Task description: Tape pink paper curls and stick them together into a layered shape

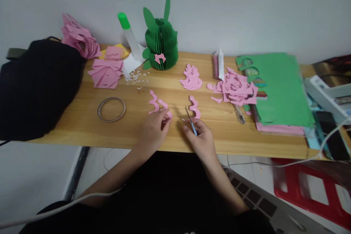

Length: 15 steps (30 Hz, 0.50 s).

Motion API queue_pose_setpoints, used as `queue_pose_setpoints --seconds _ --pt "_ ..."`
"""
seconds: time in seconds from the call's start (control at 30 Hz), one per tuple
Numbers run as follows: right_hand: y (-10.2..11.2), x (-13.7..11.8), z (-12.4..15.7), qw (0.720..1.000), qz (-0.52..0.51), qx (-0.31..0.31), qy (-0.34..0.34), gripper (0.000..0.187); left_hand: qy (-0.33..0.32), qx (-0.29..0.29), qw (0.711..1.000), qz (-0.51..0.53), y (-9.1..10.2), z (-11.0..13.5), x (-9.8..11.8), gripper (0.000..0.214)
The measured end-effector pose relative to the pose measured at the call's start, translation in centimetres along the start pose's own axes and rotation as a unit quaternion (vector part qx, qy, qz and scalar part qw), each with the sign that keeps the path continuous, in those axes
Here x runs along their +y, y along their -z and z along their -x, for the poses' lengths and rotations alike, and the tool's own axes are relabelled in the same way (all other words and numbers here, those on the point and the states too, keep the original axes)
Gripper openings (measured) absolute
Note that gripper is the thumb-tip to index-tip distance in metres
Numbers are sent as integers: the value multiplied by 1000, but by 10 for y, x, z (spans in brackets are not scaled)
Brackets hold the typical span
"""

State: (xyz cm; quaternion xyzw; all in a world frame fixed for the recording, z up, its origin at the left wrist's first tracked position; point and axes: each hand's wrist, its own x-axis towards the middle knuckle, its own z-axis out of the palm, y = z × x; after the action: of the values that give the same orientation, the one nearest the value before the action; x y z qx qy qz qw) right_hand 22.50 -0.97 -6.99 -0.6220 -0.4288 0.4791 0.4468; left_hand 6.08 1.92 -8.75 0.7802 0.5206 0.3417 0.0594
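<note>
Head view: both hands set near front edge of pale wooden table, w/ forearms crossing that edge. L of left hand: open wood out to thin brown tape ring. Betw. left hand and right hand: small gap of wood, w/ some room to shift. R of right hand: more wood along front edge, up to flat green paper sheets. Toward back: bounded by stack of pink petal-like paper cutouts & green pleated-paper figure w/ two long ears; back-R by heap of pink paper scraps.

Gripping slim blue-handled metal tweezers in right hand, thumb & fingers closed round handle. Pointing away from body, a bit L, long axis nearly front-to-back; tips touching wood or not, can't tell.

Pinching short pink scalloped paper strip in left hand, fingers bunched at near end. Located front-centre, L of tweezers; long axis slanting back-L to front-R. Just L of that: second pink scalloped strip, roughly front-to-back. Just beyond right hand: third pink scalloped strip, same general direction.
</note>
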Motion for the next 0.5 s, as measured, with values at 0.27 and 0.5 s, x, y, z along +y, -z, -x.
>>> queue_pose_setpoints --seconds 0.27,0.5 --pt "-16 -6 -6 995 87 35 41 28 -57 47 997 -36 7 4 5 16" --pt "-30 -14 -12 983 180 18 38 36 -64 78 993 -53 11 11 8 26"
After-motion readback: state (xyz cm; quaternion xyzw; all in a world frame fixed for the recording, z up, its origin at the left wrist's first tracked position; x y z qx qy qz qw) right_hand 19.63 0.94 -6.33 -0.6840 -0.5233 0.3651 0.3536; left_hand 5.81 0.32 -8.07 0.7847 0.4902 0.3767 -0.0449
